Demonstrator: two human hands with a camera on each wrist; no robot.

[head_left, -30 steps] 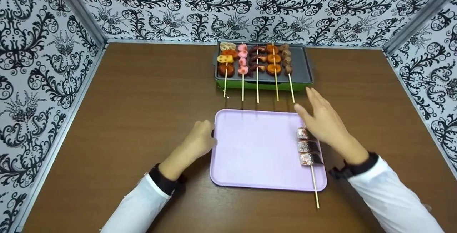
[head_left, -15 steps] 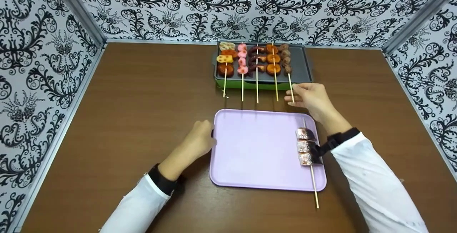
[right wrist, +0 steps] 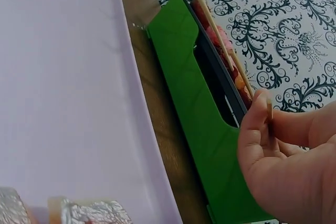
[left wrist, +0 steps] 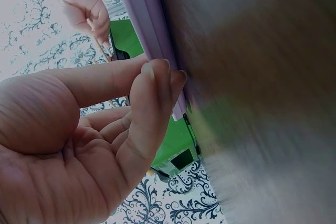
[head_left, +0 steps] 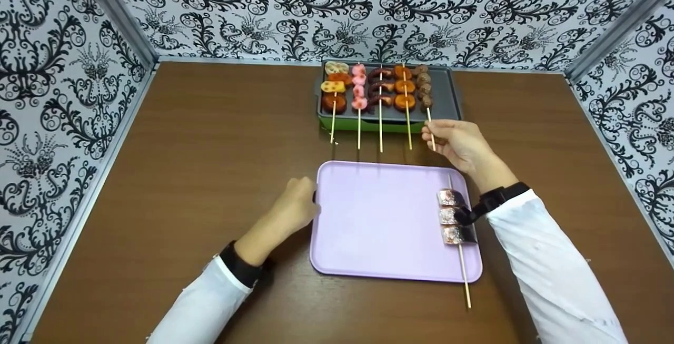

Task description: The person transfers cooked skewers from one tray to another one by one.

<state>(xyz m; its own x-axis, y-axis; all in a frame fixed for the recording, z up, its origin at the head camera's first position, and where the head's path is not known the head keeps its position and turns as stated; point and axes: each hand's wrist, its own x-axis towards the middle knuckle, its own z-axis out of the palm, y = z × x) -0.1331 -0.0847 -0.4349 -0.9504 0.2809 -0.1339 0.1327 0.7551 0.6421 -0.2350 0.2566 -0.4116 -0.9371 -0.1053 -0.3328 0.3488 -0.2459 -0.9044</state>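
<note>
My left hand [head_left: 295, 204] pinches the left rim of a lilac tray [head_left: 379, 217]; in the left wrist view, its thumb and fingertips meet at the tray's edge [left wrist: 144, 17]. My right hand [head_left: 463, 141] pinches the bare stick of a meatball skewer [head_left: 423, 86] just in front of a small green tabletop grill [head_left: 347, 125]. The brown balls of that skewer lie on the grill's dark plate. On the tray's right side lies a skewer of silvery fish pieces [head_left: 450, 235], its stick reaching over the front edge.
Left of the meatballs, the grill bears a mixed skewer [head_left: 333, 87], a pink skewer [head_left: 358, 88], a tentacle skewer [head_left: 380, 87] and a skewer of orange rounds [head_left: 404, 87]. Their sticks jut forward. Patterned walls [head_left: 337, 12] border the brown table [head_left: 221, 123].
My right hand has moved from above the tray's right edge to the meatball skewer and now pinches its stick. My left hand stays at the tray's rim.
</note>
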